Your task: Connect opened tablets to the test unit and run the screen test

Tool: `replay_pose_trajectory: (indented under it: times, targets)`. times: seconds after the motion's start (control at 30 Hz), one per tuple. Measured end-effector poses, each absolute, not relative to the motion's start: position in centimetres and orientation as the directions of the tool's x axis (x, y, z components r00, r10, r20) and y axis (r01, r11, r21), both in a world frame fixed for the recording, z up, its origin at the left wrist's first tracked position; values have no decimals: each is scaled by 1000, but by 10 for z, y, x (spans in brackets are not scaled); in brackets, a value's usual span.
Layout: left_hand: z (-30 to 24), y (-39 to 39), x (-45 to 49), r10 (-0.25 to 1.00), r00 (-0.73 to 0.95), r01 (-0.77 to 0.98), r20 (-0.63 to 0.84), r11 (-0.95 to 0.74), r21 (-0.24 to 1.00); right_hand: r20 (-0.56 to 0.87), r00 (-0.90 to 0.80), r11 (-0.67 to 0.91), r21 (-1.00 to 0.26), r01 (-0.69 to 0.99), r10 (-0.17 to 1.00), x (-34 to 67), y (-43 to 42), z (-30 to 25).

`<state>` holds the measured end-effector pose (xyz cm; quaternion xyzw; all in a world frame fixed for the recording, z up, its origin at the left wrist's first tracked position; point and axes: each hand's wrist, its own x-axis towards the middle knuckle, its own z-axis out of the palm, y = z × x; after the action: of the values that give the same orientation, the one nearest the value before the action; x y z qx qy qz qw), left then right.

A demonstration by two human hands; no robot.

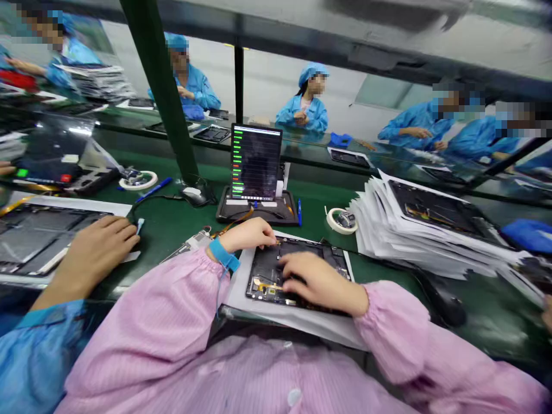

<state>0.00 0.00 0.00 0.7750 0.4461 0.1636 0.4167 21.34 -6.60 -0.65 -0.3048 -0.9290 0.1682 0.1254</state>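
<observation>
One wide head-cam view from above, facing fwd & down: pink smock (pixel 267 376) v. close at btm, L hand (pixel 255 233) & R hand (pixel 314 278) nr, abt ctr, green bench (pixel 160 221) spreading beyond, co-workers (pixel 305 115) across it up top, well back.

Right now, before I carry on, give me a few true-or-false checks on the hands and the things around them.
1. The left hand is at the far edge of the opened black device. True.
2. The blue wristband is on the right wrist. False: it is on the left wrist.
3. The upright screen is blank. False: it is lit, with green and red marks down its left side.
4. The right hand is over the opened black device. True.
5. The tall paper stack stands to the left of the device. False: it stands to the right.
6. A co-worker's hand is over another device at the far left. True.
</observation>
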Motion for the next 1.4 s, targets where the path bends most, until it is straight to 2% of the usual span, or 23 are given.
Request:
replay_pose_trajectory:
  times: [0.07, 0.13, 0.27, 0.4, 0.73, 1.03, 1.4]
  targets:
    - [-9, 1, 6, 809, 554, 559, -196, -187, 808, 141, -668, 656, -417, 629, 731, 211, -46, -18]
    - [-17, 1, 11, 793, 556, 573, -251, -146, 806, 136, -587, 576, -460, 676, 798, 209, -32, -30]
    - [-24, 2, 16, 780, 550, 620, -299, -142, 771, 103, -554, 503, -577, 644, 826, 206, -26, -45]
    - [-20, 1, 17, 767, 564, 635, -305, -168, 754, 128, -530, 484, -622, 616, 839, 206, -30, -48]
    - [-15, 0, 14, 705, 643, 612, -299, -238, 754, 154, -538, 506, -616, 604, 829, 207, -28, -49]
    - [-11, -1, 15, 695, 654, 620, -299, -267, 738, 149, -596, 549, -606, 575, 789, 208, -27, -47]
    - [-14, -1, 14, 685, 667, 608, -292, -275, 745, 156, -575, 541, -597, 592, 803, 207, -26, -50]
